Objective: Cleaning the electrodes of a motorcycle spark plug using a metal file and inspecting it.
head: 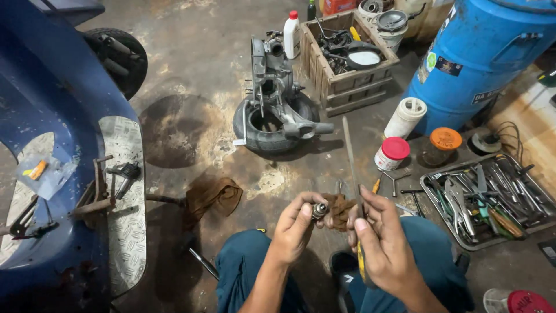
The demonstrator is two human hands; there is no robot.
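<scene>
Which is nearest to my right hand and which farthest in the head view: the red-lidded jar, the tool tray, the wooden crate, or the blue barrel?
From the right hand:
1. Red-lidded jar, just ahead on the floor.
2. Tool tray, to the right; close to the jar's distance, hard to separate.
3. Wooden crate, far ahead.
4. Blue barrel, far ahead, right.

The scooter body (pixel 52 98) is showing deep blue, its footplate (pixel 124 203) silver with a raised checker pattern. The barrel (pixel 480 52) is gleaming bright blue. One jar (pixel 392 153) is wearing a red lid, another jar (pixel 440 145) an orange one. The rag (pixel 213 196) is looking brown, the trousers (pixel 243 266) dark teal, and the floor (pixel 191 52) is lying grey with dark stains.
</scene>
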